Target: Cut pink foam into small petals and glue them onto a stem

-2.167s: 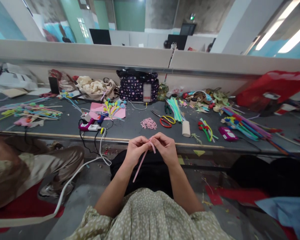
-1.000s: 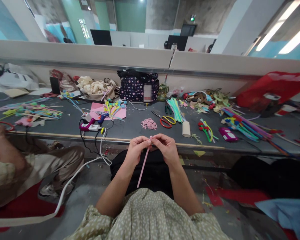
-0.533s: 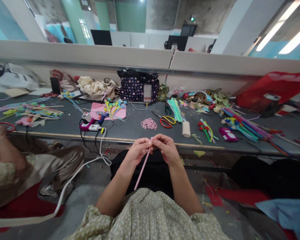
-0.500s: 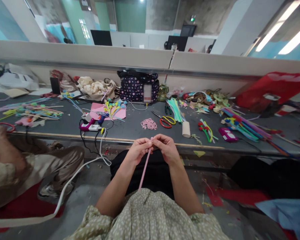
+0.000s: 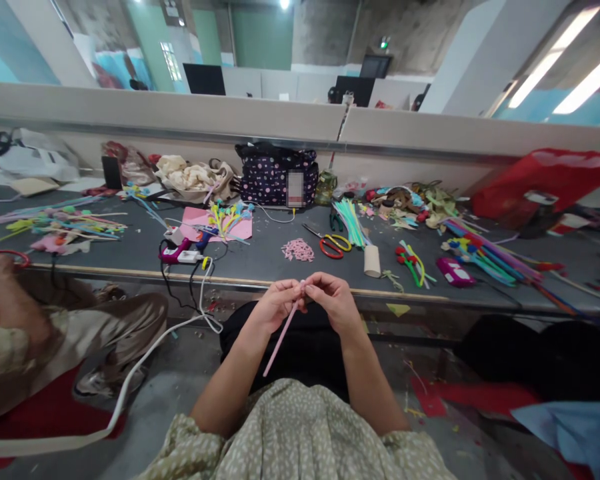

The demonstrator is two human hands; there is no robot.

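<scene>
Over my lap, just in front of the table's front edge point(image 5: 130, 272), my left hand point(image 5: 275, 307) and my right hand point(image 5: 333, 301) meet fingertip to fingertip. Both pinch the top end of a pink pipe cleaner point(image 5: 279, 337), which hangs down and to the left towards my dotted blouse. The fingers of both hands are curled tight round its tip. On the table right behind my hands lies a small heap of pink bits point(image 5: 298, 250).
Red-and-yellow scissors point(image 5: 333, 243), a cardboard roll point(image 5: 372, 260), green pipe cleaners point(image 5: 350, 220), a dotted bag point(image 5: 275, 175), a glue gun point(image 5: 176, 252) with a white cable, a pink sheet point(image 5: 200, 223). Another person's arm point(image 5: 10, 313) at left. Red bag point(image 5: 540, 177) at right.
The folded-over pink tip seen earliest is now pinched straight between my fingers. The hanging end has swung slightly left. My hands have stayed in place.
</scene>
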